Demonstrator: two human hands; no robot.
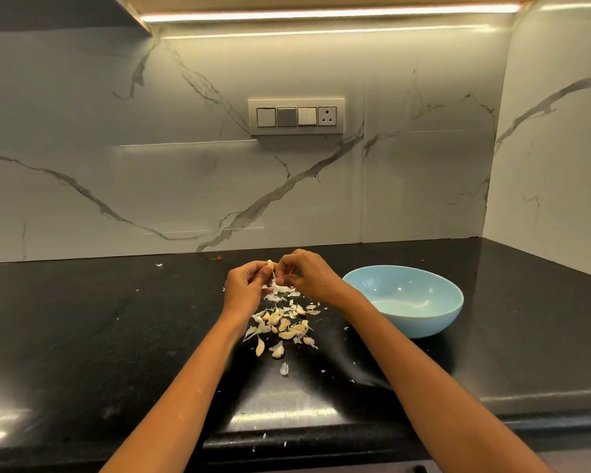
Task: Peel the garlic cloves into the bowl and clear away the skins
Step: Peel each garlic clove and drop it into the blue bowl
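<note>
Hands meet above a black stone tabletop (116, 336) in a kitchen corner, working a single garlic clove (270, 264). The left hand (244, 288) curls its fingers (260, 268) round the clove and holds it up, its pale tip showing above the knuckles. The right hand (307, 273) pinches at the clove's right side, fingers bent tight and close together; a strip of papery skin (280, 287) hangs down between the two hands.

Just beneath and nearer the camera, a loose pile of garlic cloves (282, 327) lies on the tabletop mixed with torn white skins (284, 297), between the two forearms. A few cloves sit apart at the pile's near edge, and one translucent scrap (284, 368) lies nearer still. Small flecks of skin are scattered across the dark surface, some as far as the near edge of the tabletop, and one stray piece (158, 264) rests far to the left by the wall.

A light blue bowl (440, 322) stands to the right of the hands, just beside the right wrist; no cloves can be seen inside it. Behind, a white marble-veined wall carries a switch panel (296, 116) with a socket, lit by a strip light (328, 13) under the cabinet.
</note>
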